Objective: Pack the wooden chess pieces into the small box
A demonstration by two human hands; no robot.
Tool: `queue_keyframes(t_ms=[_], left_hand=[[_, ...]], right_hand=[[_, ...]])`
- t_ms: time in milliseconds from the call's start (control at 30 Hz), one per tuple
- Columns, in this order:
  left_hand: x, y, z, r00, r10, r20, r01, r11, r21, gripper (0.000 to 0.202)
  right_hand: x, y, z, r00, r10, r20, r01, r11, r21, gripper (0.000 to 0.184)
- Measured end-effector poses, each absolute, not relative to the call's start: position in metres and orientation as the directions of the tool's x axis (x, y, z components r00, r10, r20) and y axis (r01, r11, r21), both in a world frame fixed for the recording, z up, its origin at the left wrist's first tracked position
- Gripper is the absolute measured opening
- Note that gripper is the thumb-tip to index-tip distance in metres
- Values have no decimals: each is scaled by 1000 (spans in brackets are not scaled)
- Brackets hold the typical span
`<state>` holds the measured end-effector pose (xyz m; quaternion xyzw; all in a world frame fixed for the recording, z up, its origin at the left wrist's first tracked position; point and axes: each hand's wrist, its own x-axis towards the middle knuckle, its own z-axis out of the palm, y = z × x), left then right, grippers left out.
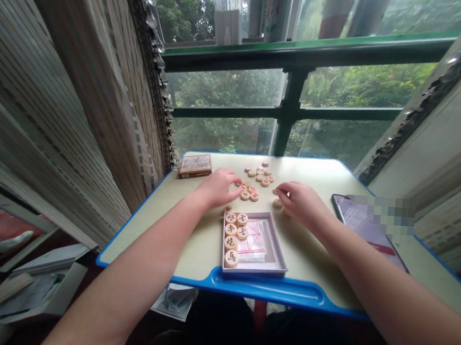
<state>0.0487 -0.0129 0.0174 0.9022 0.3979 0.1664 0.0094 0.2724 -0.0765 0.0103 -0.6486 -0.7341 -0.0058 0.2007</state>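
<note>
Round wooden Chinese chess pieces with red or black characters lie scattered on a small table. My left hand [220, 186] is open beside a cluster of pieces [245, 195], its thumb and forefinger apart at the cluster's left side. The fingers of my right hand [298, 200] are closed at the tips on a Chinese chess piece [275, 190]. Under that hand lies another piece [278, 202], partly covered. Nearer me stands an open shallow box [277, 258], with several black-lettered pieces [231, 242] lined along its left side and a folded sheet with red lines inside.
A lidded printed box [195, 164] sits at the table's back left. More pieces [259, 178] lie toward the back middle. To the right rests a phone [369, 231], partly blurred out. A blue rim [265, 287] edges the table; a green-framed window [293, 87] stands behind, curtains at both sides.
</note>
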Motion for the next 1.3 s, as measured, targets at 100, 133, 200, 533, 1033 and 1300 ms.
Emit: queue_keyframes(t_ms=[100, 133, 200, 533, 1033, 1300], left_hand=[[47, -9, 13, 615, 721, 318, 720, -678, 147, 52], [47, -9, 12, 612, 732, 299, 725, -670, 157, 57], [47, -9, 12, 617, 743, 261, 714, -667, 213, 63], [48, -8, 14, 572, 745, 343, 430, -629, 648, 62], [40, 1, 8, 463, 800, 380, 561, -597, 574, 51], [34, -5, 20, 456, 750, 480, 653, -648, 392, 43]], right_hand=[[273, -80, 13, -11, 980, 200, 984, 46, -173, 32], [274, -81, 14, 31, 988, 152, 987, -7, -158, 33], [276, -82, 16, 111, 992, 61, 986, -102, -134, 34], [274, -83, 23, 76, 996, -35, 971, -82, -224, 34], [268, -82, 12, -66, 989, 136, 942, 106, -318, 27], [267, -83, 13, -54, 988, 146, 894, 113, -433, 21]])
